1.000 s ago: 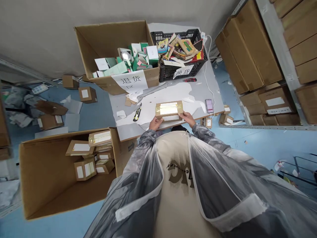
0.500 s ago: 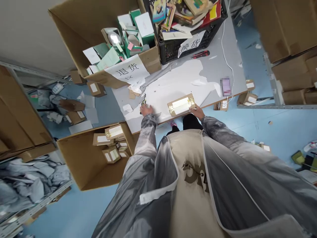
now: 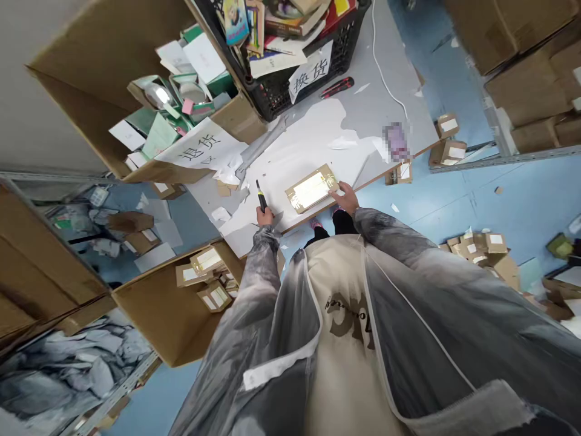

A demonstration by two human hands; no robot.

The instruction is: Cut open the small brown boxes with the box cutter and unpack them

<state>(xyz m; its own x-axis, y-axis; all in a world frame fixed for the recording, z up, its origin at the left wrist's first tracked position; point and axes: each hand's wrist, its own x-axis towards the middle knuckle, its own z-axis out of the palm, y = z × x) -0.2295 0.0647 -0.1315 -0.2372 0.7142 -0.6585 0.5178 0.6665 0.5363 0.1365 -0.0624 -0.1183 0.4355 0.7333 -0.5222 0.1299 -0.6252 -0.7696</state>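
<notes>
My left hand (image 3: 264,216) is closed round a black and yellow-green utility knife (image 3: 261,198), which points up and away from me over the table. To its right a small flat cardboard box (image 3: 312,188) lies on the tabletop, with a white label and shiny tape at its ends. My right hand (image 3: 345,198) grips the right end of this box, fingers on top near the corner. The thumb side is partly hidden.
On the table (image 3: 358,118) stand a large carton (image 3: 72,79) of small boxes and a black crate (image 3: 267,100) of books. A red-black cutter (image 3: 337,88) and a pixelated phone-like item (image 3: 395,142) lie there too. Below left is an open carton (image 3: 158,309) holding parcels.
My view has shifted and turned a little. The utility knife in my left hand now points more upright and shows more clearly. My right hand stays at the box's right end.
</notes>
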